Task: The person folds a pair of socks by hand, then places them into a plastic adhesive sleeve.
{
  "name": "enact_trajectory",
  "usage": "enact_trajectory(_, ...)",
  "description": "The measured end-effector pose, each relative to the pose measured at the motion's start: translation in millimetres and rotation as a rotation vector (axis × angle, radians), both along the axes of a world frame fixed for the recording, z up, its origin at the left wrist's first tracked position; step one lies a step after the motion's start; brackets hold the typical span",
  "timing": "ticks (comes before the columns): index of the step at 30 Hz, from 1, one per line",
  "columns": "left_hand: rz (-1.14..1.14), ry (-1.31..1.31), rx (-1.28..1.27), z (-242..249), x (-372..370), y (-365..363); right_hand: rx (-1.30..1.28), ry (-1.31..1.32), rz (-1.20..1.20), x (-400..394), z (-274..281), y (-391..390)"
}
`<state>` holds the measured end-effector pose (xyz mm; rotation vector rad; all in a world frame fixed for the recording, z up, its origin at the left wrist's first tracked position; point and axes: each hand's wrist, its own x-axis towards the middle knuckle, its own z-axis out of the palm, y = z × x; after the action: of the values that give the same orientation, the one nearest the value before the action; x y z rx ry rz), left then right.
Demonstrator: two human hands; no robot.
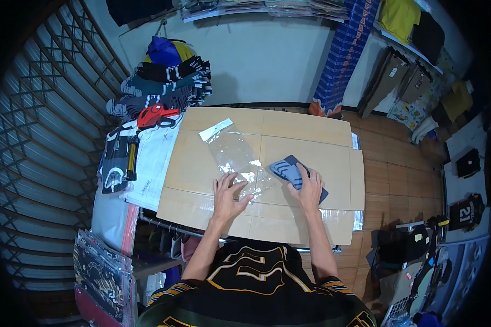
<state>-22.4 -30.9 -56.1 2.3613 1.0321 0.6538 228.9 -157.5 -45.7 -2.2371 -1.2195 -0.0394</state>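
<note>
On the cardboard sheet (pixel 213 196) lies a clear plastic bag (pixel 234 152) with a white header strip at its upper left end. My left hand (pixel 230 197) rests at the bag's lower end, fingers apart. Further right, my right hand (pixel 307 186) has its fingers and thumb around a folded dark blue and grey patterned item (pixel 287 170), which looks like cloth. Part of that item is hidden under the hand, and its dark corner shows to the right of the fingers.
A red tool (pixel 157 116) and a packaged black item (pixel 117 158) are left of the cardboard. Behind them stands a pile of striped socks (pixel 169 87). Stacked plastic-wrapped garments (pixel 103 272) are at lower left. Clothes and a rack (pixel 414 256) are at lower right.
</note>
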Motion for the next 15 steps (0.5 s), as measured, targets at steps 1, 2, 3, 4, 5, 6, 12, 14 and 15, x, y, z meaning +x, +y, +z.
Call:
enact_trajectory(1,0.007,-0.007,0.028,-1,1,0,0.073,0.000,0.006,-2,-3,0)
enact_trajectory(2,0.013,-0.007,0.024,-2,1,0,0.069,0.001,0.012,-3,-5,-1)
enact_trajectory(3,0.020,-0.017,0.032,-2,1,0,0.150,0.031,0.028,-6,-5,-1)
enact_trajectory(4,0.025,-0.026,0.040,-3,2,0,0.230,0.061,0.042,-9,-5,-2)
enact_trajectory(5,0.029,-0.025,0.037,-3,2,-1,0.226,0.063,0.046,-12,-5,-3)
enact_trajectory(6,0.031,-0.035,0.032,-1,2,-1,0.304,0.160,0.086,-15,-4,-4)
enact_trajectory(12,0.064,-0.081,0.036,-1,4,-2,0.339,0.290,0.299,-31,1,-16)
enact_trajectory(14,0.073,-0.098,0.033,-1,4,-2,0.212,0.206,0.461,-34,9,-20)
enact_trajectory(15,0.064,-0.112,0.036,-1,3,-2,0.149,0.199,0.507,-34,10,-20)
